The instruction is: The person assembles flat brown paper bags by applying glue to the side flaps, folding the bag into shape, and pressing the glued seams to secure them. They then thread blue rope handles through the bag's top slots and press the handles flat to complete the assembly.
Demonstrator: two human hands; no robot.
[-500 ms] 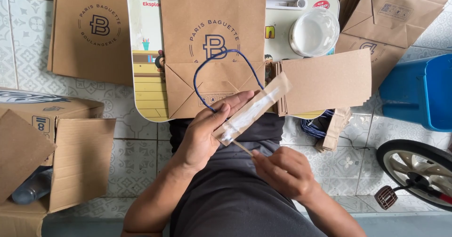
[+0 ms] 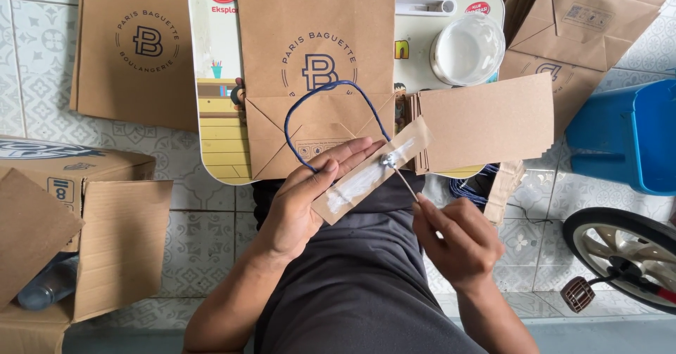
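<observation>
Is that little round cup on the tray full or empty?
Partly full: the cup on the tray holds a white paste across its bottom. How deep it goes cannot be told from above.

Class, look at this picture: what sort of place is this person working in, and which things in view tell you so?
Probably a home floor used as a makeshift paper-bag assembly spot. The person sits on a tiled floor at a small lap table with brown paper bags, a white glue bowl, and a cardboard box nearby.
</observation>
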